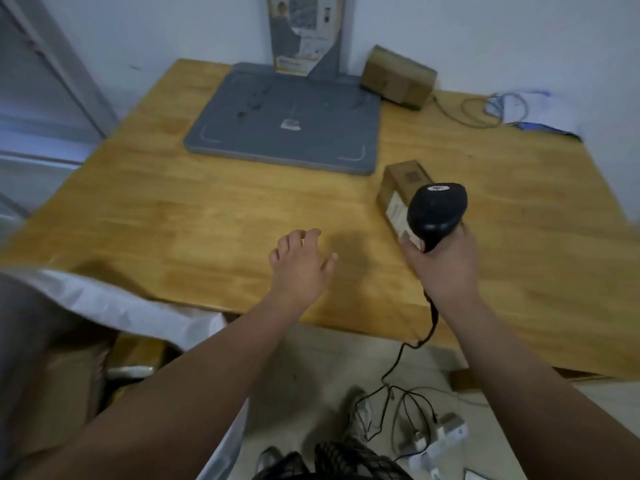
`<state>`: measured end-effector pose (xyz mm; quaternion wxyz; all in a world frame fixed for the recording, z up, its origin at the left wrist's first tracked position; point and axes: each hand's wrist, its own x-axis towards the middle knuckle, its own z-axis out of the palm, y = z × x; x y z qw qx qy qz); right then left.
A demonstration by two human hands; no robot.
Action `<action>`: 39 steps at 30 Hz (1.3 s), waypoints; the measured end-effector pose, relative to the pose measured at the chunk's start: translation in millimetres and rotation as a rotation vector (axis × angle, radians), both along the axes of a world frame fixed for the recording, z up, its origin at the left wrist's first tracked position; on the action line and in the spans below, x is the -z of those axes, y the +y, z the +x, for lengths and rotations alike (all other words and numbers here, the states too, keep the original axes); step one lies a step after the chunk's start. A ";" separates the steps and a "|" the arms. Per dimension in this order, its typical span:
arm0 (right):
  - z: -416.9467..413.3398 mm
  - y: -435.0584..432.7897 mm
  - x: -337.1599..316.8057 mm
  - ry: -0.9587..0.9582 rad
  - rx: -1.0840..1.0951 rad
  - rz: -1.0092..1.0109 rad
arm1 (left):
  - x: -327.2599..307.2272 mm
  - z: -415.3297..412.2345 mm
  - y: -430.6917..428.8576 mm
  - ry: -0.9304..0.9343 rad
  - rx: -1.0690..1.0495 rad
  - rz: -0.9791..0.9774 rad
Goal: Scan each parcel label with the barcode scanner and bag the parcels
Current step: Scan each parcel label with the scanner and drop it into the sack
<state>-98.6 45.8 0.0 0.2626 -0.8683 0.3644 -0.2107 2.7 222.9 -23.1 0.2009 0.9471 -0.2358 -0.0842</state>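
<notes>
A small brown parcel with a white label lies on the wooden table, right of centre. My right hand grips the handle of a black barcode scanner, whose head hangs just above the parcel's near end and hides part of the label. My left hand hovers over the table's front part, fingers relaxed and holding nothing. A second brown parcel sits at the back by the wall. At the lower left a white bag stands open beside the table, with brown parcels inside.
A grey flat platform with an upright post occupies the back centre of the table. Loose cables and papers lie at the back right. The scanner's cord drops over the front edge to a power strip on the floor.
</notes>
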 end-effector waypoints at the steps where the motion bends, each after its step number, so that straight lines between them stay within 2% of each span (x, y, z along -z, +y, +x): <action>1: 2.4 -15.8 -0.9 0.121 0.002 -0.070 | -0.8 0.6 -13.9 0.010 0.014 0.004; 4: 9.5 -51.1 7.4 0.446 -0.013 -0.058 | -1.5 4.5 -49.4 0.038 0.034 -0.003; 6: 13.2 -65.7 17.2 0.482 -0.016 0.002 | -2.2 6.8 -64.7 0.054 0.025 -0.009; 9: 13.4 -82.7 22.8 0.344 0.008 0.072 | -0.3 11.4 -74.7 0.093 0.001 -0.005; 11: 9.4 -94.0 23.2 0.197 0.004 0.240 | 2.4 15.1 -78.0 0.176 -0.008 -0.060; 14: 0.1 -102.9 17.0 -0.176 -0.035 0.774 | 1.1 20.1 -83.9 0.517 -0.124 -0.361; 15: -2.0 -104.5 14.9 -0.247 -0.044 0.920 | -0.3 21.8 -85.5 0.627 -0.175 -0.450; 17: -4.4 -104.5 10.1 -0.290 -0.091 1.107 | -2.7 27.0 -87.7 0.796 -0.242 -0.571; 19: -4.2 -101.8 4.1 -0.296 -0.157 1.179 | -5.1 34.0 -88.1 0.929 -0.281 -0.721; 21: -1.9 -99.3 1.4 -0.279 -0.198 1.209 | -10.8 39.5 -88.3 0.999 -0.287 -0.839; 23: 2.9 -94.8 -1.6 -0.252 -0.182 1.224 | -15.7 43.6 -87.8 0.974 -0.295 -0.868; 25: 10.7 -90.9 -3.5 -0.159 -0.136 1.097 | -15.5 48.8 -86.4 0.882 -0.343 -0.888; 27: 17.4 -84.1 -9.4 -0.079 -0.115 0.962 | -13.3 54.6 -83.4 0.741 -0.387 -0.854; 30: 24.9 -69.1 -20.8 -0.106 -0.219 0.968 | -9.1 60.8 -77.1 0.578 -0.374 -0.741; 34: 33.8 -49.9 -30.3 -0.160 -0.288 0.878 | -5.7 66.3 -71.5 0.526 -0.365 -0.719; 39: 39.5 -44.6 -27.2 -0.128 -0.228 0.832 | 0.7 71.9 -67.6 0.516 -0.398 -0.725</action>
